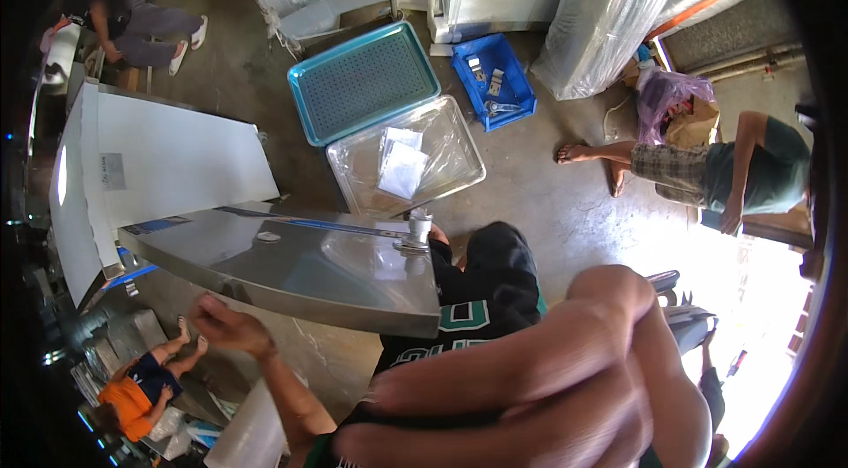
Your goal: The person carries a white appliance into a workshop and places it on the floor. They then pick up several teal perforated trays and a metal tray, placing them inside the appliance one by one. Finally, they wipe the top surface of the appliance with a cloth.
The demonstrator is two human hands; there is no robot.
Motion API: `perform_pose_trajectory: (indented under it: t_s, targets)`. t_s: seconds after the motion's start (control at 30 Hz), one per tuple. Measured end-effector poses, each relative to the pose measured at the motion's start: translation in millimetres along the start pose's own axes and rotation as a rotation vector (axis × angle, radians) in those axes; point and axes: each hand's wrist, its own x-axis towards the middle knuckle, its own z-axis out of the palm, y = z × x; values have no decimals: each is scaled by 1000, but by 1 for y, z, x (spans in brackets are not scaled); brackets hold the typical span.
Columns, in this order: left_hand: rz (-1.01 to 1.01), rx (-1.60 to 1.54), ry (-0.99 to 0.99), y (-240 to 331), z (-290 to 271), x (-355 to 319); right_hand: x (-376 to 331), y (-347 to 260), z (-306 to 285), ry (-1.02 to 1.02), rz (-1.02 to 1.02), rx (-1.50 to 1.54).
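Observation:
My left hand [231, 327] is off the front edge of a shiny stainless steel countertop [300, 265], fingers loosely bent, and I see nothing in it. Very close to the camera, my right hand and arm [530, 380] are large and smeared by motion; the fingers cannot be made out. At the countertop's right end stands a small white cylindrical fitting [419, 228] on a round base. A flat round piece [268, 237] lies farther left on the steel. Behind the left end is a large white panel [181, 150] with a grey label.
Beyond the countertop lie a teal perforated tray [362, 83], a plastic-covered tray [459, 136] with white papers, and a blue bin [521, 106] of metal parts. Wrapped panels [614, 8] stand behind. People are at the right [751, 167], upper left [150, 26] and lower left [132, 402].

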Motion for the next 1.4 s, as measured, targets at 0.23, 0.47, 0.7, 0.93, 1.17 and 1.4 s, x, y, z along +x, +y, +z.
perform_pose_trajectory:
  t_s: [0.23,0.47,0.7,0.93,1.17,1.4]
  targets:
    - [227,182,-276,43,19,64,-53,73,-72,293,186,182]
    - [-118,388,43,54,38,55,-308,334,-107,554,1449,-33]
    - [-104,468,-295,96,103,87,-539,476,-140,224,1777,153]
    - [86,526,-1051,58,288,121,-546,565,-152,60,1968,99]
    - [-217,502,-762,-59,419,58,-504,562,-166,201,1854,83]
    - [-603,490,-816,-164,467,-70,-550,583,-143,347,2013,154]
